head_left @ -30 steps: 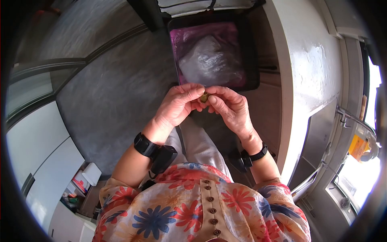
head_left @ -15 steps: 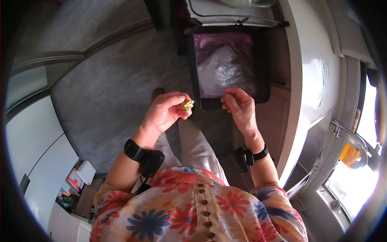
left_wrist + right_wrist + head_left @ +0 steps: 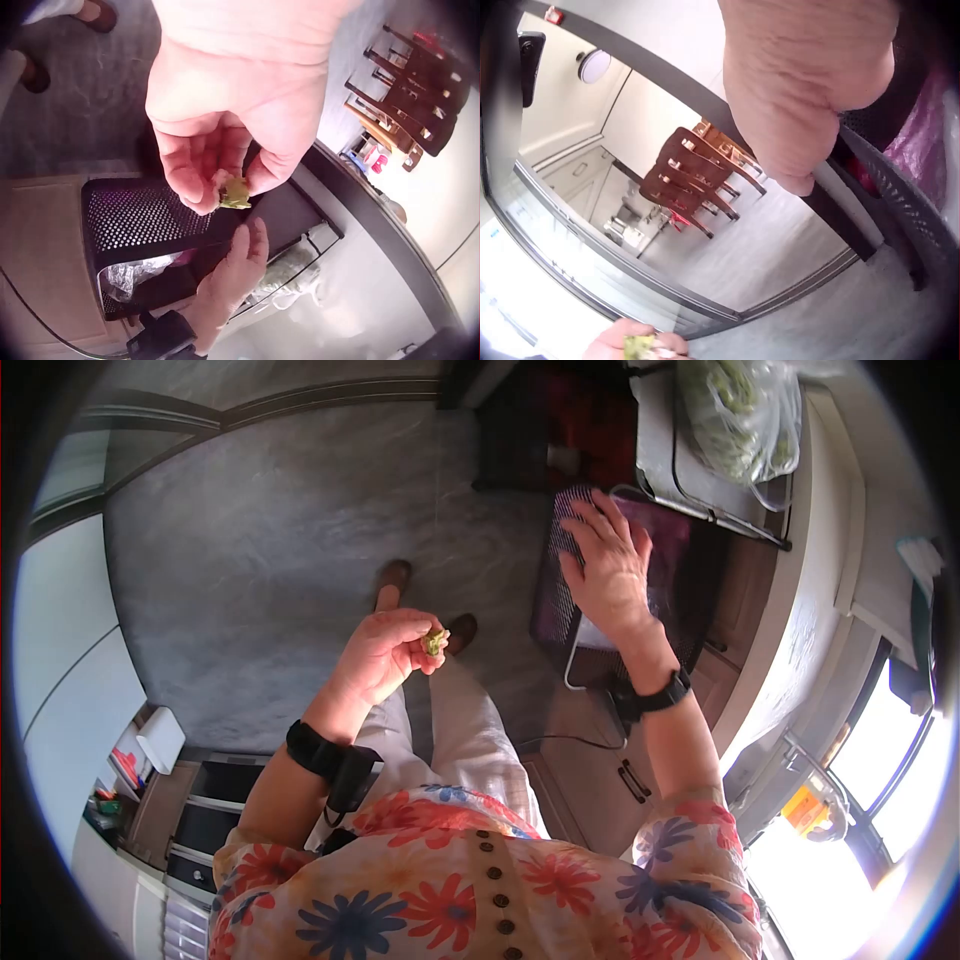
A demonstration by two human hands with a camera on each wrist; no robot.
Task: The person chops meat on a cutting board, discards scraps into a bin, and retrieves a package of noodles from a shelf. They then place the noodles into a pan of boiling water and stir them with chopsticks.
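Observation:
Between thumb and fingers my left hand (image 3: 375, 660) pinches a small, crumpled yellow-green piece (image 3: 434, 643), which looks like a scrap of vegetable. The same piece shows pale parts beside the green in the left wrist view. My right hand (image 3: 612, 575) reaches forward over a black mesh bin (image 3: 142, 221), its fingers extended and slightly spread near the bin's far side. Inside the bin are a pinkish-purple liner (image 3: 922, 139) and crinkled clear plastic (image 3: 135, 277). The right hand partly hides the bin's opening in the head view.
A clear bag of green vegetables (image 3: 735, 420) sits at the upper right, by a dark metal frame. A dark cable (image 3: 580, 740) runs below the bin, past cabinet doors (image 3: 600, 780). Wooden chairs (image 3: 697, 169) stand farther off. Grey floor (image 3: 270, 560) lies to the left.
Both hands were together at the piece, then parted. The piece stayed in the left hand, which moved left and down; the right hand went forward over the bin with its fingers extending.

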